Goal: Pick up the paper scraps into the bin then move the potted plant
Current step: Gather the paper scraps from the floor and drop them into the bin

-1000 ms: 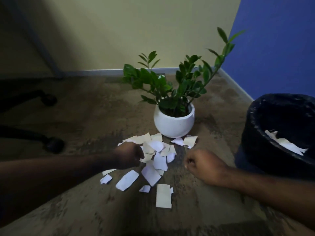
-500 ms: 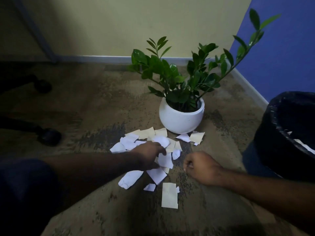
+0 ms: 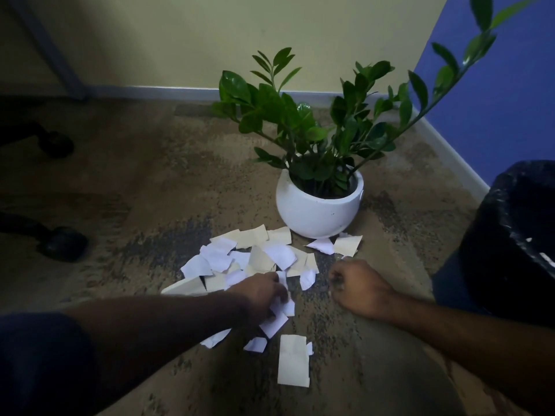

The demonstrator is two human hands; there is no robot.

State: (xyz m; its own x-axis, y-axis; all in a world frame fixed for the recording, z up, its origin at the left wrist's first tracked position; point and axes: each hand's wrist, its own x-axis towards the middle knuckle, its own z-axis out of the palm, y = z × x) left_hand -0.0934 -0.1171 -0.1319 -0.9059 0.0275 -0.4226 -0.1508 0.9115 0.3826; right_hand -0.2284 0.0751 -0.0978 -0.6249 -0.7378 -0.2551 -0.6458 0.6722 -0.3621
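Hands low over carpet, left hand [image 3: 260, 292] gripping paper scraps [image 3: 258, 256], right hand [image 3: 357, 291] fisted, holding nothing visible.

chair casters [image 3: 64, 243] left | mottled carpet [image 3: 168, 175] | yellow wall [image 3: 240, 34] | blue wall [image 3: 504, 94]

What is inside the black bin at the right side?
Inside the black bin, a few white paper scraps show near the frame edge, lying against the dark liner. The bin's near wall and the picture's edge hide the bottom, so how much it holds cannot be seen.
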